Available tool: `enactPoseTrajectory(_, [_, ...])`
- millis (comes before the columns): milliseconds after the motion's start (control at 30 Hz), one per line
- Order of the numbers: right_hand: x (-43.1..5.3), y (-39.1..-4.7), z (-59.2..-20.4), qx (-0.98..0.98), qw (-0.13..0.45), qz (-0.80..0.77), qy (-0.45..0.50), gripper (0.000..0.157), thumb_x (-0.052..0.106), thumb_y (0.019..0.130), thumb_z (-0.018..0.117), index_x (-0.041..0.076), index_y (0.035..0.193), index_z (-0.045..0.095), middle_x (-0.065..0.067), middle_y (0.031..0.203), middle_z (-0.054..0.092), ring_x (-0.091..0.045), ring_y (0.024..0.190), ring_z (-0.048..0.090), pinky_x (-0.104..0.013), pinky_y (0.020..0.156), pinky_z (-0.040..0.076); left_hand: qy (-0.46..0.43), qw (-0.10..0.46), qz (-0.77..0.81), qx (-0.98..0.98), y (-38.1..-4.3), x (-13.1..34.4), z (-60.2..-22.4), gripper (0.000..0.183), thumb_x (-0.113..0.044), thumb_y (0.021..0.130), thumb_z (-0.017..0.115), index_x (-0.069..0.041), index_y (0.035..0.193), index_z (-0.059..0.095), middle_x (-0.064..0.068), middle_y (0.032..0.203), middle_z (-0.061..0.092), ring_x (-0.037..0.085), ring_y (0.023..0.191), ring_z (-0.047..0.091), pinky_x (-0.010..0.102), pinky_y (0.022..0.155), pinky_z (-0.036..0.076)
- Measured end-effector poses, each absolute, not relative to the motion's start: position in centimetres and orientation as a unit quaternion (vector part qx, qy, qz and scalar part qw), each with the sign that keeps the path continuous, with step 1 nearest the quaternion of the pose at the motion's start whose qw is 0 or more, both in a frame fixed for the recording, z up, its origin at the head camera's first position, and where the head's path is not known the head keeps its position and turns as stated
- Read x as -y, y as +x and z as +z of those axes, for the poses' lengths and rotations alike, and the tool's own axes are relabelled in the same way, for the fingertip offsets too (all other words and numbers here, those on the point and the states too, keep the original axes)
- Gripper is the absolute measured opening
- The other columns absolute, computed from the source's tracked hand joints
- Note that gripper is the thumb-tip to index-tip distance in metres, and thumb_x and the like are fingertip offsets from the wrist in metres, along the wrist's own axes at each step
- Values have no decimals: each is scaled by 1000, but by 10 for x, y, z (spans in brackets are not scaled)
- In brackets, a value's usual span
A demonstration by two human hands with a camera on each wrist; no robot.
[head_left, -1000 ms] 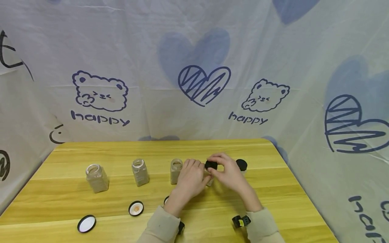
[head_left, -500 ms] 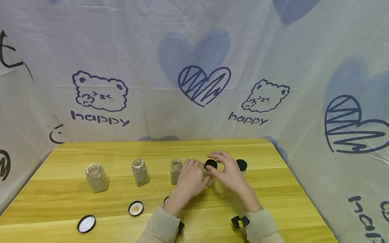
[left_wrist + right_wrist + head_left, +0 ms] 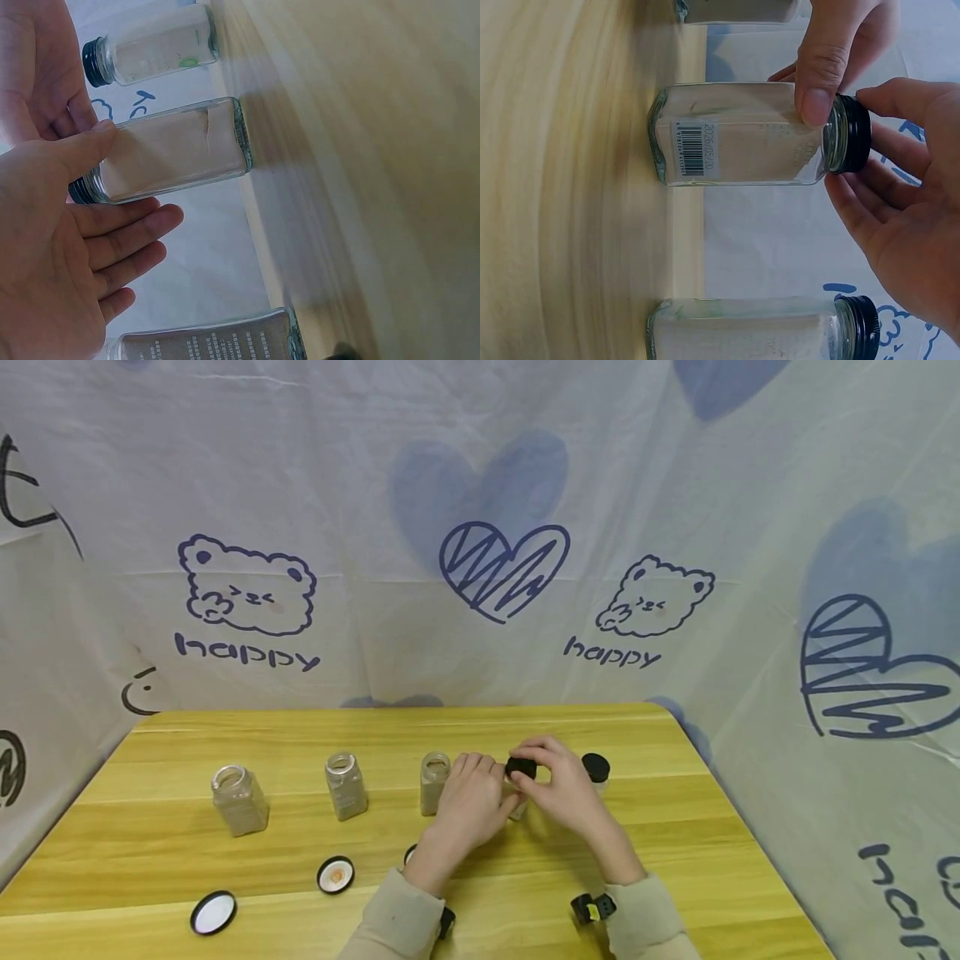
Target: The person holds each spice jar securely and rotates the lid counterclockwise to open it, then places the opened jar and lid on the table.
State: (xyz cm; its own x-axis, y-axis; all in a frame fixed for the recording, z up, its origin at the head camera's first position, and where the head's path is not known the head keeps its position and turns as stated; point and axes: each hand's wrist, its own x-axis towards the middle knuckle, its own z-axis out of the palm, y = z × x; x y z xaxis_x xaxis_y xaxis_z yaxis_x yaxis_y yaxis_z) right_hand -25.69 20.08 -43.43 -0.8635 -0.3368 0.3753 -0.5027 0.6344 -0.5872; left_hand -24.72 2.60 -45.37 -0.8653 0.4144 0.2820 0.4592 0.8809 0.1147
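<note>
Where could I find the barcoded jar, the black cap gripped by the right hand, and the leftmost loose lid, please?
Barcoded jar (image 3: 754, 139): right wrist view, on its glass side.
Black cap (image 3: 857, 135): right wrist view, on its side.
Leftmost loose lid (image 3: 213, 912): head view, on its white inner face.

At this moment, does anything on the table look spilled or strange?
One upturned lid has an orange-brown mark on its white inside; the lid farther left looks plain white. No spill is visible.

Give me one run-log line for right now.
Left grip: holds flat-sided clear glass jar | right grip: pinches its round black lid | lid: on jar | person's left: three uncapped clear glass jars standing
</note>
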Motion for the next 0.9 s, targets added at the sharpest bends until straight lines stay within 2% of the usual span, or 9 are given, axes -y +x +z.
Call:
enactPoseTrajectory(267, [-203,-257,-432,884,89,377,262,37,0,94,70,8,130,71,-8,136,64,-32,128,60,-52,105,52,-227,128,-86,962,-248,-26,-454,54,-53,100,65,-5,124,71,7,116,70,27,116,59,45,113,43])
enactPoseTrajectory(433, [-202,-258,-431,877,113,386,262,34,6,97,72,7,131,70,-8,138,63,-31,130,59,-54,106,51,-224,128,-88,962,-248,-26,-454,54,-54,100,65,-6,124,71,7,116,70,27,116,59,44,112,43])
enactPoseTrajectory(600, [-201,-258,-431,887,139,374,232,33,16,96,77,5,127,72,-11,132,64,-32,124,61,-55,99,54,-222,121,-89,964,-248,-27,-453,54,-54,100,64,-6,123,71,6,115,69,26,115,59,44,112,43])
enactPoseTrajectory(900, [-201,-259,-435,898,117,358,226,31,17,96,78,5,123,74,-9,125,64,-27,110,64,-52,91,58,-224,123,-88,963,-248,-27,-453,53,-55,100,64,-7,121,72,6,114,69,26,115,59,44,112,43])
